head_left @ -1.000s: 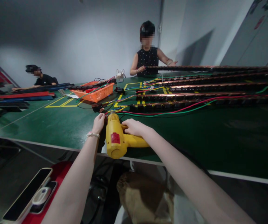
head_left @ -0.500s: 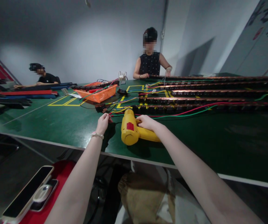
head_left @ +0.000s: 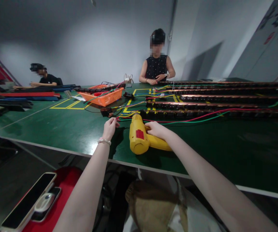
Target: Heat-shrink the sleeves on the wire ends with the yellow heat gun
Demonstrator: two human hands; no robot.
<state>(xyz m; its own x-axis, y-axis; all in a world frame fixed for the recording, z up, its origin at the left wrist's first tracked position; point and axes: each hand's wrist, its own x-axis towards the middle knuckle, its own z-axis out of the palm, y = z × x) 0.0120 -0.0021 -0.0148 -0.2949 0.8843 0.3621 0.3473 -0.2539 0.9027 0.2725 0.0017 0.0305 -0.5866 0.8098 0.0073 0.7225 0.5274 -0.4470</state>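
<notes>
A yellow heat gun (head_left: 138, 140) lies on its side on the green table (head_left: 201, 148), its nozzle facing the far side. My right hand (head_left: 155, 129) is closed on its handle. To the left of the nozzle my left hand (head_left: 110, 127) pinches a thin red wire (head_left: 118, 119) between thumb and fingertips; the exact grip is small and partly hidden. Just beyond that hand sits a small dark part with copper-coloured pieces (head_left: 107, 112). Yellow wires (head_left: 129, 114) run past the nozzle towards the nearest long black strip (head_left: 192, 113).
Several long black strips with copper edges cross the table's right side. An orange basket (head_left: 105, 99) of parts stands beyond my left hand. One co-worker (head_left: 156, 66) is opposite, another person (head_left: 48, 80) at far left. Phones (head_left: 29, 199) lie on a red surface below.
The view has shifted slightly, so the heat gun and my hands appear a little further right. The opposite co-worker's raised hand has come down towards the other hand.
</notes>
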